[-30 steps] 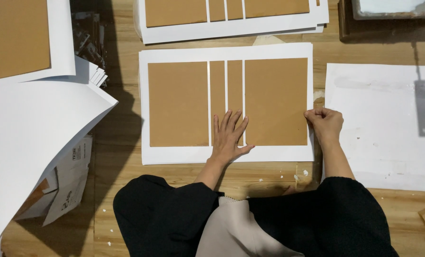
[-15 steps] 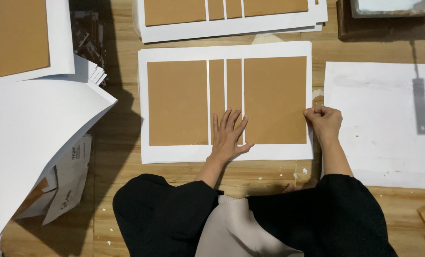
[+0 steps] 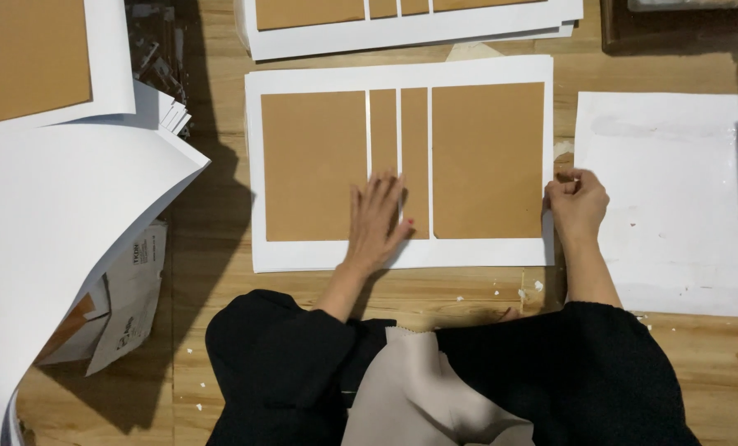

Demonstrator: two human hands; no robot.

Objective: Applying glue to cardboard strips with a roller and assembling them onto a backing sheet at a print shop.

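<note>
Here, a left hand point(image 3: 377, 219) lies flat, fingers spread, on brown boards point(image 3: 402, 161) glued to a white sheet point(image 3: 402, 256) on the wooden floor point(image 3: 220, 272). The right hand point(image 3: 578, 206) pinches the sheet's right edge.

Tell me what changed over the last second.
Almost nothing. The left hand stays flat on the brown card strips, and the right hand stays at the right edge of the white sheet. Nothing was picked up or let go; the panels have not moved.
</note>
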